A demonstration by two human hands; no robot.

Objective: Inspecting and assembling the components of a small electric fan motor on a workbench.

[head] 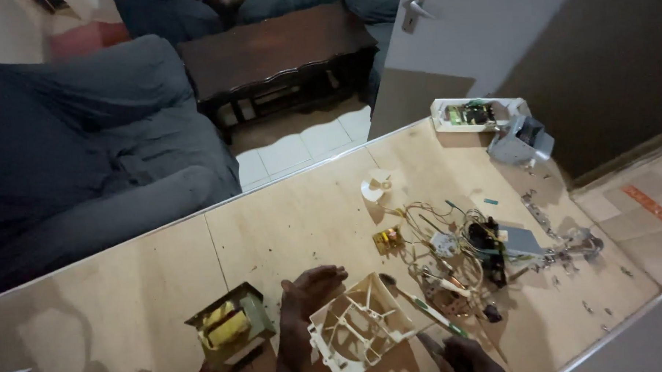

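Right hand (462,357) cut off, grip unclear.

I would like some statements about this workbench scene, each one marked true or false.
1. The left hand rests on the cream plastic fan housing. True.
2. The yellow-wound transformer lies right of the housing. False: it lies to its left.
3. The small white plastic fan wheel sits on the plywood table. True.
4. The right hand holds a hammer. False: it holds a thin green-handled screwdriver.
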